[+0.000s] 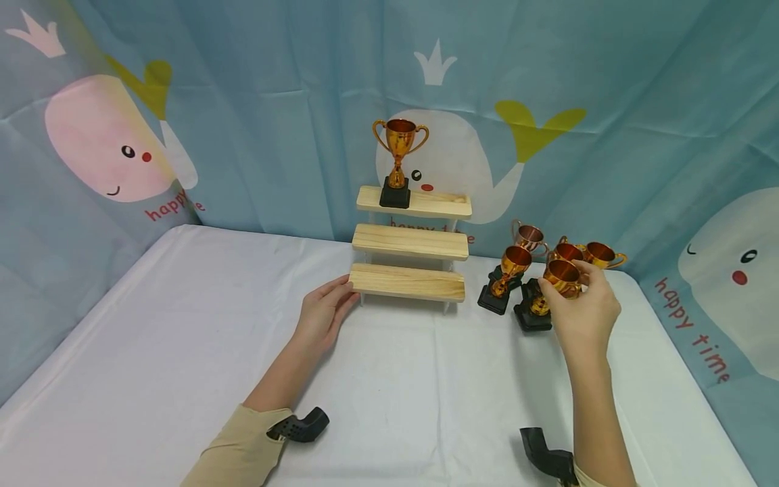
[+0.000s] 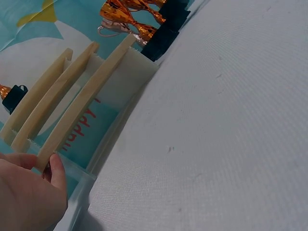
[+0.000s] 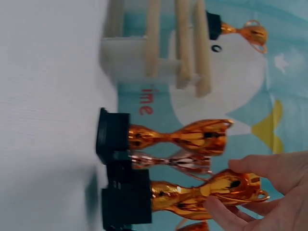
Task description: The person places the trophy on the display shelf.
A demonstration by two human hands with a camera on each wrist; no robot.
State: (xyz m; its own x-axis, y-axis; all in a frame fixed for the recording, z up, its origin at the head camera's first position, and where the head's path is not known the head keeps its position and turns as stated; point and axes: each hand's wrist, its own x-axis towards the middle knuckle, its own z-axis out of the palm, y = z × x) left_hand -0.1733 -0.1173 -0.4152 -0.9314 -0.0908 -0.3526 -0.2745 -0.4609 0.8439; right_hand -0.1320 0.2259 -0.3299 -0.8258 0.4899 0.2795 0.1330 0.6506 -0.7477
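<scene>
Right hand (image 1: 583, 312): fingers (image 3: 226, 211) grasping trophy (image 1: 561, 279) by cup rim for lifting. Left hand (image 1: 321, 315): fingers released, touching shelf (image 1: 406, 282), steadying it.

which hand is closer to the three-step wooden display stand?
Left. The left hand touches the left end of the bottom step of the three-step wooden display stand; the right hand is off to its right, gripping a gold trophy with black base.

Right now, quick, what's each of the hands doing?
Left hand: open, fingertips resting on the left end of the bottom wooden step.
Right hand: fingers curled round the cup of the nearest gold trophy, holding it.
</scene>
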